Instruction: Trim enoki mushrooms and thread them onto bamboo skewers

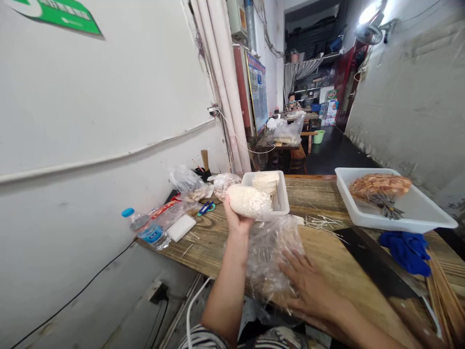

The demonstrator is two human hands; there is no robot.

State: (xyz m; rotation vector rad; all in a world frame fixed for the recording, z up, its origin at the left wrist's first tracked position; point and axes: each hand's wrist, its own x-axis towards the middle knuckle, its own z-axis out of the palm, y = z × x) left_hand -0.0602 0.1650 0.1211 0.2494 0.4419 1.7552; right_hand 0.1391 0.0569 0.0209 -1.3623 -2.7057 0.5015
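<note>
A pale bundle of enoki mushrooms (249, 200) is held up in my left hand (238, 220), its fingers wrapped around the underside. Just behind it stands a white plastic tub (284, 196) with more pale, thin-stemmed mushrooms (267, 182) inside. My right hand (308, 281) lies with fingers spread over a crumpled clear plastic bag (271, 257). Under the bag is a wooden cutting board (323, 259). Loose enoki stems (323, 222) are scattered at the board's far edge. A wide dark cleaver blade (374, 261) lies on the board's right side.
At right, a white tray (417, 224) holds skewered brown food (381, 186), near a blue cloth (407, 252) and wooden skewers (445, 295). Left are a water bottle (150, 232), a tissue pack (181, 228) and blue scissors (206, 208). A person (292, 103) sits at a far table.
</note>
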